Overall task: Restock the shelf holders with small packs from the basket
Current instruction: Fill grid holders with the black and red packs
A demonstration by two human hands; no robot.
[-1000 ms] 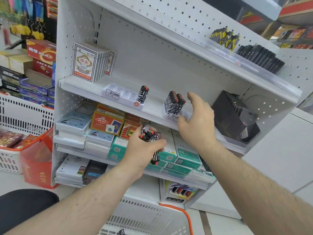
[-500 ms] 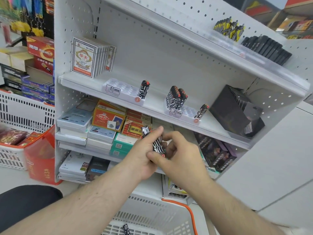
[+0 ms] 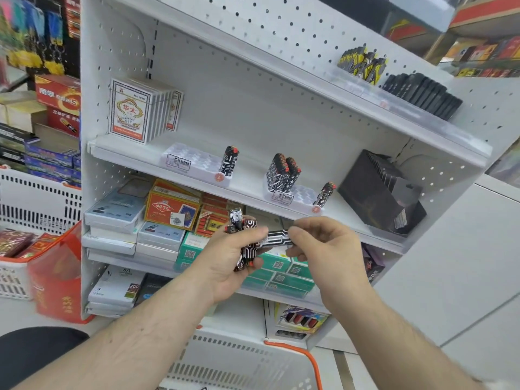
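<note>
My left hand grips a bunch of small black-and-white patterned packs with red tops in front of the shelves. My right hand pinches one such pack sideways, just right of the bunch. On the middle shelf, the left white holder carries one upright pack at its right end. The right holder carries several packs at its left and one at its right corner. The white basket with an orange rim stands below my arms.
Card boxes stand at the left of the middle shelf, a black display box at its right. Boxed goods fill the lower shelves. A red bag and another white basket sit to the left.
My right hand came back from the right holder, leaving a pack at its corner, and pulled one pack out of the bunch in my left hand. The view shifted slightly.
</note>
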